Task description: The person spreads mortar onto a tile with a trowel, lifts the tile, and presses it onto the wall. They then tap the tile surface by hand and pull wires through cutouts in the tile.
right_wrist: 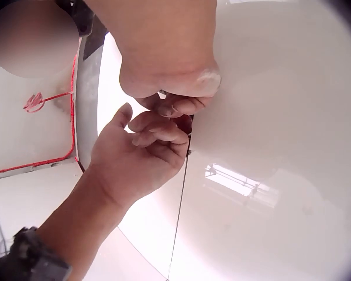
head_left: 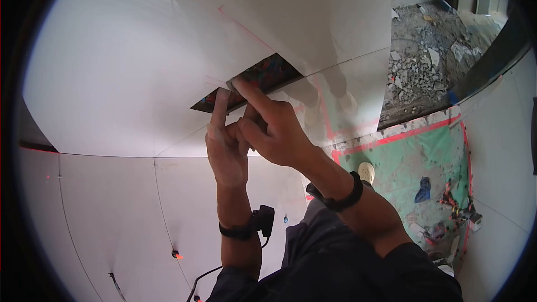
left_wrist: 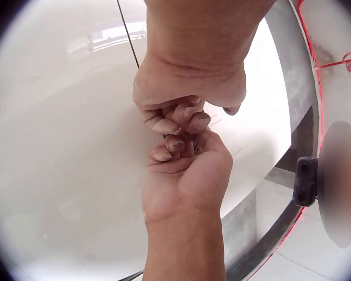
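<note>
Both hands are raised together at a dark slot-shaped opening (head_left: pixel 274 71) cut in a glossy white wall panel (head_left: pixel 140 67). Red and bluish strands show inside it. My left hand (head_left: pixel 228 148) has its index finger stretched up across the opening's lower left part. From the right, my right hand (head_left: pixel 274 134) reaches in, its index fingertip at the opening beside the left one. In the left wrist view, the other fingers of the left hand (left_wrist: pixel 190 88) and right hand (left_wrist: pixel 187 181) are bent and face each other closely. Whether they pinch something small, I cannot tell.
Stone rubble (head_left: pixel 417 78) covers the floor at upper right. A green floor sheet (head_left: pixel 403 156) edged with red tape holds tools (head_left: pixel 456 207) and a dark blue item (head_left: pixel 423 189). Cables (head_left: pixel 116 285) stick out of the lower white wall, beside an orange-tipped fitting (head_left: pixel 177 255).
</note>
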`<act>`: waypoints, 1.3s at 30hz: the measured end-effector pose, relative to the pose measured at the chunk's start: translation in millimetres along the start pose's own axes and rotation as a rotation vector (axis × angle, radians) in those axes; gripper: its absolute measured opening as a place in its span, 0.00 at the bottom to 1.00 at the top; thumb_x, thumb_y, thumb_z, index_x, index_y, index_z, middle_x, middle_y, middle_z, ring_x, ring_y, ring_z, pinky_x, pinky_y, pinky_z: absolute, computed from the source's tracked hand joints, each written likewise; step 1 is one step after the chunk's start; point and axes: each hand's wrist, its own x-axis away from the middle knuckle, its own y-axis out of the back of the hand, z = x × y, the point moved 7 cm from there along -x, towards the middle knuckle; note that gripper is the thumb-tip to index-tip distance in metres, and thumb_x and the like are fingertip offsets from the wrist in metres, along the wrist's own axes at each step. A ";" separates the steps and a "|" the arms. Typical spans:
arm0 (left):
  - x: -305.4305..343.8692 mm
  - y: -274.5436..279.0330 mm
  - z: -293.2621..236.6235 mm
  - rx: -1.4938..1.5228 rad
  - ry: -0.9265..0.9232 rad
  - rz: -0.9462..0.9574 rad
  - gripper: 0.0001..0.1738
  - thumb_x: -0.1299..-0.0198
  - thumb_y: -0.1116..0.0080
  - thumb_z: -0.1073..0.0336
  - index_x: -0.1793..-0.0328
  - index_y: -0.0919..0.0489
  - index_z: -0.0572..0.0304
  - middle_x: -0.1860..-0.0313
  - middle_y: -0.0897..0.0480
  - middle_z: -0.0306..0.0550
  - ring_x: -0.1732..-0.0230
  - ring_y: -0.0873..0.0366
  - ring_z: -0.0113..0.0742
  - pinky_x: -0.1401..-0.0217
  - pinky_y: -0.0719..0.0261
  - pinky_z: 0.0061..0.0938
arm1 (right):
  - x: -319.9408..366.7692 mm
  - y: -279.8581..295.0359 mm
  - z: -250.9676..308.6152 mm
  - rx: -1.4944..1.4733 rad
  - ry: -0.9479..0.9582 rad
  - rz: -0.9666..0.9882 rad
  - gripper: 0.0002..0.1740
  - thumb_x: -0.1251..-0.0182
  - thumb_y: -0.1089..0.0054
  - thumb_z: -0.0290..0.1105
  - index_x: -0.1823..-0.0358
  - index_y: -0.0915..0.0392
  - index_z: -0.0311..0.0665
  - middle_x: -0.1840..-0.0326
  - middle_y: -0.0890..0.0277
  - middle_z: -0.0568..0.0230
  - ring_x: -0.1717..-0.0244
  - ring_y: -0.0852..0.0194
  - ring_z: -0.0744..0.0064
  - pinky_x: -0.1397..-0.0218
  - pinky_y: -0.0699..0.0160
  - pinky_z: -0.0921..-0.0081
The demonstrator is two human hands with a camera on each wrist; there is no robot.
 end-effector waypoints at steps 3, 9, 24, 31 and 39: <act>0.2 -0.3 8.3 0.243 0.038 0.088 0.45 0.25 0.77 0.36 0.19 0.50 0.71 0.88 0.36 0.35 0.81 0.37 0.25 0.67 0.30 0.23 | 3.4 3.9 -1.1 -0.016 -0.032 -0.010 0.34 0.40 0.47 0.24 0.29 0.36 0.32 0.78 0.24 0.61 0.78 0.23 0.69 0.70 0.24 0.72; 1.1 -11.2 5.3 0.321 -0.052 0.146 0.50 0.29 0.67 0.31 0.20 0.47 0.72 0.89 0.38 0.33 0.86 0.44 0.23 0.77 0.38 0.22 | 22.3 15.1 -13.2 -0.469 -0.201 -0.068 0.33 0.35 0.49 0.20 0.27 0.39 0.33 0.74 0.27 0.68 0.74 0.28 0.81 0.72 0.28 0.79; 9.7 8.2 22.8 0.178 0.058 0.072 0.38 0.23 0.75 0.44 0.20 0.46 0.70 0.89 0.40 0.32 0.86 0.46 0.22 0.77 0.41 0.20 | 8.6 -0.8 8.6 0.798 0.231 -0.238 0.42 0.51 0.41 0.25 0.27 0.37 0.41 0.77 0.22 0.62 0.81 0.24 0.62 0.76 0.26 0.68; 27.0 17.4 35.2 0.294 -0.018 0.191 0.46 0.26 0.65 0.37 0.22 0.46 0.76 0.88 0.36 0.32 0.85 0.43 0.20 0.80 0.46 0.20 | 12.7 -7.8 -4.3 0.620 0.026 -0.119 0.45 0.46 0.44 0.23 0.22 0.44 0.42 0.80 0.27 0.61 0.83 0.27 0.68 0.76 0.29 0.74; 31.0 13.3 45.9 0.349 0.014 0.269 0.49 0.28 0.64 0.33 0.23 0.44 0.77 0.90 0.42 0.31 0.86 0.47 0.22 0.79 0.42 0.21 | 31.7 6.6 -19.7 -0.466 -0.209 -0.182 0.35 0.33 0.50 0.20 0.23 0.42 0.41 0.76 0.30 0.69 0.79 0.36 0.82 0.77 0.38 0.83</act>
